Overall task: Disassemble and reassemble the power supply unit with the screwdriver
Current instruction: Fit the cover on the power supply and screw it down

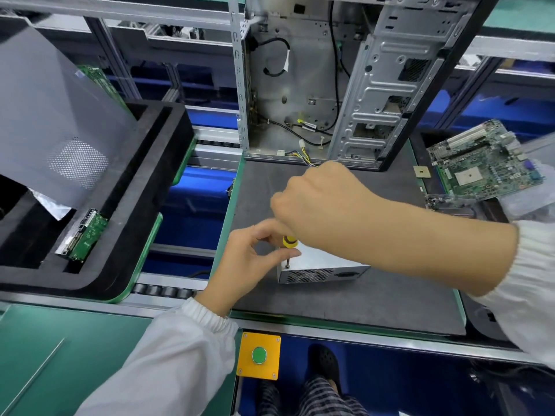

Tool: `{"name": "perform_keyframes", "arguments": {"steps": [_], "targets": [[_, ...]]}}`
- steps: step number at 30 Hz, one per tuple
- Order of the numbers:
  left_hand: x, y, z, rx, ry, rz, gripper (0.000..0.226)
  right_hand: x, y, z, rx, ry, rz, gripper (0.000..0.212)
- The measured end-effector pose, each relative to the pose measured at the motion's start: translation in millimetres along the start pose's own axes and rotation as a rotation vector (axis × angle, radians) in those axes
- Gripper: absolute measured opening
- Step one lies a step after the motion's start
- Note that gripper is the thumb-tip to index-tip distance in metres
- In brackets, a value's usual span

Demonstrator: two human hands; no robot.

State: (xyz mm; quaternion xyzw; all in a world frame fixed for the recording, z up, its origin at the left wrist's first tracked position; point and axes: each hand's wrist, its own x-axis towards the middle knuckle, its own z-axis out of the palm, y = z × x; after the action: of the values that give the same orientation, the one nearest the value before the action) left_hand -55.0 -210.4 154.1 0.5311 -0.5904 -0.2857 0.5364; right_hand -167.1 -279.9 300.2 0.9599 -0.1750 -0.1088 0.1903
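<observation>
A silver power supply unit (321, 270) lies on the dark grey mat (345, 307), its perforated side facing me. My right hand (321, 202) grips the yellow-and-black handle of a screwdriver (289, 244), held upright with its tip on the unit's top near-left corner. My left hand (255, 259) pinches the screwdriver's shaft just above the tip, thumb and forefinger around it. Most of the handle is hidden inside my right fist. Coloured wires (303, 159) run from behind my right hand toward the open computer case (330, 79).
The open metal case stands at the mat's far edge. A motherboard (483, 163) lies to the right. A black foam tray (120, 205) with a green circuit board (85, 235) and a grey panel (51, 121) sits left. A yellow box with a green button (259, 355) is on the bench front.
</observation>
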Motion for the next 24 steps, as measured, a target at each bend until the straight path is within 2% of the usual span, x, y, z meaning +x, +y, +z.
{"name": "perform_keyframes", "arguments": {"steps": [2, 3, 4, 6, 9, 10, 12, 14, 15, 17, 19, 20, 22, 24], "targets": [[0.9, -0.5, 0.7, 0.042, 0.002, 0.001, 0.027, -3.7, 7.3, 1.3, 0.067, 0.025, -0.022, 0.027], [1.0, -2.0, -0.9, 0.055, -0.011, -0.032, 0.018, -6.5, 13.0, 2.8, 0.138, -0.018, -0.09, 0.014], [0.9, -3.3, -3.8, 0.062, -0.023, -0.068, 0.011, -8.1, 18.4, 3.9, 0.216, -0.045, -0.177, 0.012], [1.4, -3.4, -9.1, 0.072, -0.066, -0.097, 0.01, -7.9, 24.4, 2.2, 0.207, -0.077, -0.278, 0.029], [3.6, 1.7, -9.4, 0.03, -0.177, -0.126, 0.016, -5.2, 22.7, -0.3, 0.032, -0.011, -0.154, 0.012], [4.1, 2.9, -7.1, -0.021, -0.184, -0.143, 0.024, -3.4, 19.7, 0.1, -0.055, 0.035, -0.102, 0.02], [3.8, 4.2, -0.4, -0.074, -0.125, -0.167, 0.039, -2.7, 13.4, -5.6, -0.131, 0.018, -0.055, 0.038], [2.0, 1.3, 5.6, -0.087, -0.078, -0.174, 0.034, -4.0, 12.0, -3.3, -0.139, 0.037, -0.03, 0.046], [0.9, 0.1, 6.8, -0.099, -0.083, -0.189, 0.031, -5.8, 12.1, -2.0, -0.108, 0.061, -0.044, 0.042], [0.6, -1.3, 5.1, -0.139, -0.126, -0.227, 0.015, -9.1, 15.8, 2.9, 0.038, -0.015, -0.126, 0.013], [1.0, -3.7, 1.3, -0.165, -0.164, -0.258, 0.008, -8.9, 18.5, 1.6, 0.167, -0.113, -0.269, 0.03], [1.6, -3.2, -0.1, -0.174, -0.179, -0.272, 0.01, -7.5, 19.6, 1.8, 0.155, -0.147, -0.303, 0.029], [2.5, -1.6, 0.4, -0.193, -0.191, -0.273, 0.013, -5.4, 19.1, 0.7, 0.065, -0.096, -0.247, 0.018], [2.1, 0.2, 5.1, -0.199, -0.147, -0.25, 0.022, -3.3, 19.1, 1.3, -0.068, 0.012, -0.116, 0.025]]}}
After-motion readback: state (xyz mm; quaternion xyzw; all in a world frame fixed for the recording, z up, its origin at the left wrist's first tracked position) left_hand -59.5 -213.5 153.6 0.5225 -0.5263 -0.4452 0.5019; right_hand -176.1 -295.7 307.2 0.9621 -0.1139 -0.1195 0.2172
